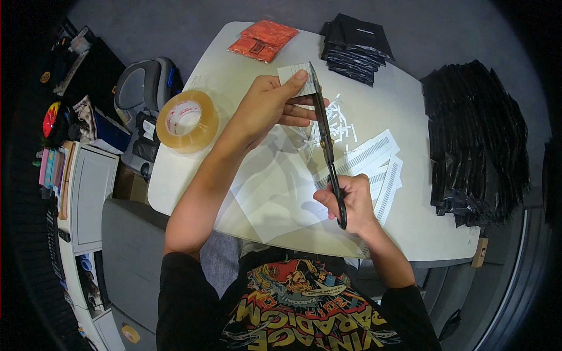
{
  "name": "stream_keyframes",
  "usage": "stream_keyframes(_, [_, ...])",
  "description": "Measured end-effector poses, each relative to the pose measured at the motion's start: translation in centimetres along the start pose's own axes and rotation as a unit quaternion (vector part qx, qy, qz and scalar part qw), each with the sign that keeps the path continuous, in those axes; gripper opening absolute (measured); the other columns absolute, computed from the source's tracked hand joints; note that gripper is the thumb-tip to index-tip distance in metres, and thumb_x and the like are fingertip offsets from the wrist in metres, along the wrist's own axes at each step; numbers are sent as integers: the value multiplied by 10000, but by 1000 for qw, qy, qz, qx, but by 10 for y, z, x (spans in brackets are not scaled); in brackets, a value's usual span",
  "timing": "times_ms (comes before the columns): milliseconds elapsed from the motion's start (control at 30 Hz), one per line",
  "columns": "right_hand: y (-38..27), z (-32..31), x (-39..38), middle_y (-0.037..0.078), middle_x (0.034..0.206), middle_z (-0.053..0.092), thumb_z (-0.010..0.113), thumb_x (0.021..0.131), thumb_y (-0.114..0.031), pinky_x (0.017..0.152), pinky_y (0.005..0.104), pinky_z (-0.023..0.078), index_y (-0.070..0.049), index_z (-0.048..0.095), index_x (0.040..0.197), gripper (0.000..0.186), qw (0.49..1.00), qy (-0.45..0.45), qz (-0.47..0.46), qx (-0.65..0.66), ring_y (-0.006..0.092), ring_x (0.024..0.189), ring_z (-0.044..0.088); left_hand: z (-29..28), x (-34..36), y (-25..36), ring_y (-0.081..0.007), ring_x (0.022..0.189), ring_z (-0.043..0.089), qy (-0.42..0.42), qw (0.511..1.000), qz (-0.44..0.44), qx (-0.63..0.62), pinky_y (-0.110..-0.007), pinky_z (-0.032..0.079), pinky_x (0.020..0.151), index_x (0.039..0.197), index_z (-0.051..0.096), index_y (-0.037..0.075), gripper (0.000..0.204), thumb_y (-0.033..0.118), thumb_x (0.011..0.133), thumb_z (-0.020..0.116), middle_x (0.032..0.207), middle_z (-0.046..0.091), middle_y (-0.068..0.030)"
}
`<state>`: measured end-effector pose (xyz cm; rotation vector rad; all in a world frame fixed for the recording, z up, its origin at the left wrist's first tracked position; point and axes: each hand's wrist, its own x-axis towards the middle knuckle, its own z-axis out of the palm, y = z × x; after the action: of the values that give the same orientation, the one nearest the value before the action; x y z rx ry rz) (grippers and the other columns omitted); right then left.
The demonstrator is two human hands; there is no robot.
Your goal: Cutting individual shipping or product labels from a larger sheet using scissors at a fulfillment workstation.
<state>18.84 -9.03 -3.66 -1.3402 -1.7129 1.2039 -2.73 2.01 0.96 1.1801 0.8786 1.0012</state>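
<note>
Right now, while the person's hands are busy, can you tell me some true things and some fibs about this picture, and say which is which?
1. The right hand holds the scissors. True.
2. The left hand holds the tape roll. False: it holds a small piece of paper, and the tape roll is at the left side of the table.
3. Little white paper scraps lie on the table. True.
4. The orange-red packets are to the right of the smaller black stack. False: they are to its left.
5. Printed papers lie near the right hand. True.
6. The scissors have bright yellow handles. False: the handles are dark.
</note>
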Motion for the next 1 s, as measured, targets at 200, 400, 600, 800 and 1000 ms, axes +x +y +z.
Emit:
stream_keyframes(200, [0,1,0,23,435,406,851,801,-271,415,298,310,2,535,535,494,1000,10,-5,-11,75,453,347,0,1,0,-194,836,752,2,1000,-3,1,-256,608,707,1162,660,-33,570,491,1034,475,1059,738,-181])
stream_keyframes(400, [-2,2,0,22,430,387,861,789,-276,411,298,302,6,530,527,507,1000,19,0,-23,77,449,329,-2,0,0,-195,838,752,0,1000,-5,0,-258,609,710,1162,659,-38,561,477,1036,477,1062,736,-186])
stream_keyframes(600, [-3,1,2,29,420,372,860,793,-295,404,301,278,2,521,523,526,997,29,-1,-71,84,436,304,-3,3,-2,-200,830,752,-4,1000,-3,-6,-259,612,704,1152,655,-47,538,454,1031,499,1068,732,-198])
stream_keyframes(800, [-5,-1,2,25,411,370,855,799,-311,401,294,262,1,519,515,539,996,31,-13,-87,83,429,297,-9,4,-3,-238,838,754,-15,1000,-7,-24,-296,619,743,1063,664,-52,489,422,1013,554,1035,731,-215])
stream_keyframes(1000, [-1,0,2,21,397,409,843,817,-306,387,286,284,-2,563,521,509,996,37,-10,-81,67,395,354,-9,4,1,-216,876,753,-28,999,-21,-4,-280,620,748,1147,638,-46,487,408,1035,503,1062,733,-191])
